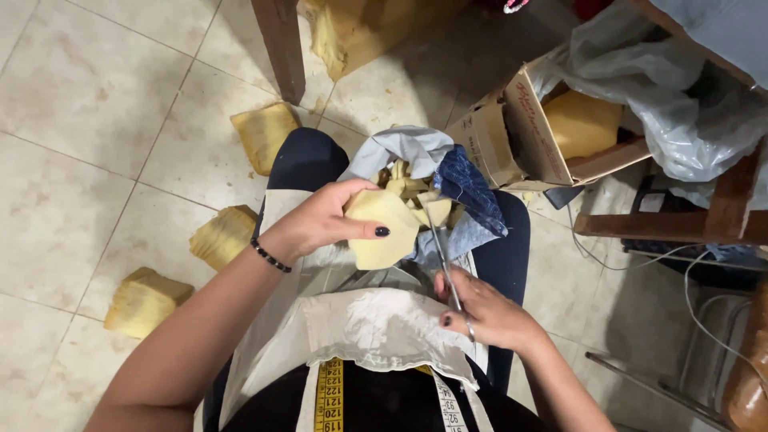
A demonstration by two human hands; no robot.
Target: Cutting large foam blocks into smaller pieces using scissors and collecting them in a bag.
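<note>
My left hand (320, 220) grips a pale yellow piece of cut material (382, 232), thumb on top, over my lap. My right hand (480, 310) holds a pair of metal scissors (442, 252) whose blades point up at the edge of that yellow piece. Behind the piece, several more yellow scraps (408, 192) lie in a bundle of grey and dark blue cloth (468, 192) on my knees. A beige apron (368, 328) covers my lap and a yellow measuring tape (330, 396) hangs from my neck.
Stacks of yellow pieces (264, 134) (224, 234) (144, 300) lie on the tiled floor at left. A wooden table leg (280, 48) stands behind them. An open cardboard box (528, 132) with yellow material sits at right, beside a grey plastic bag (680, 104), wooden furniture and cables.
</note>
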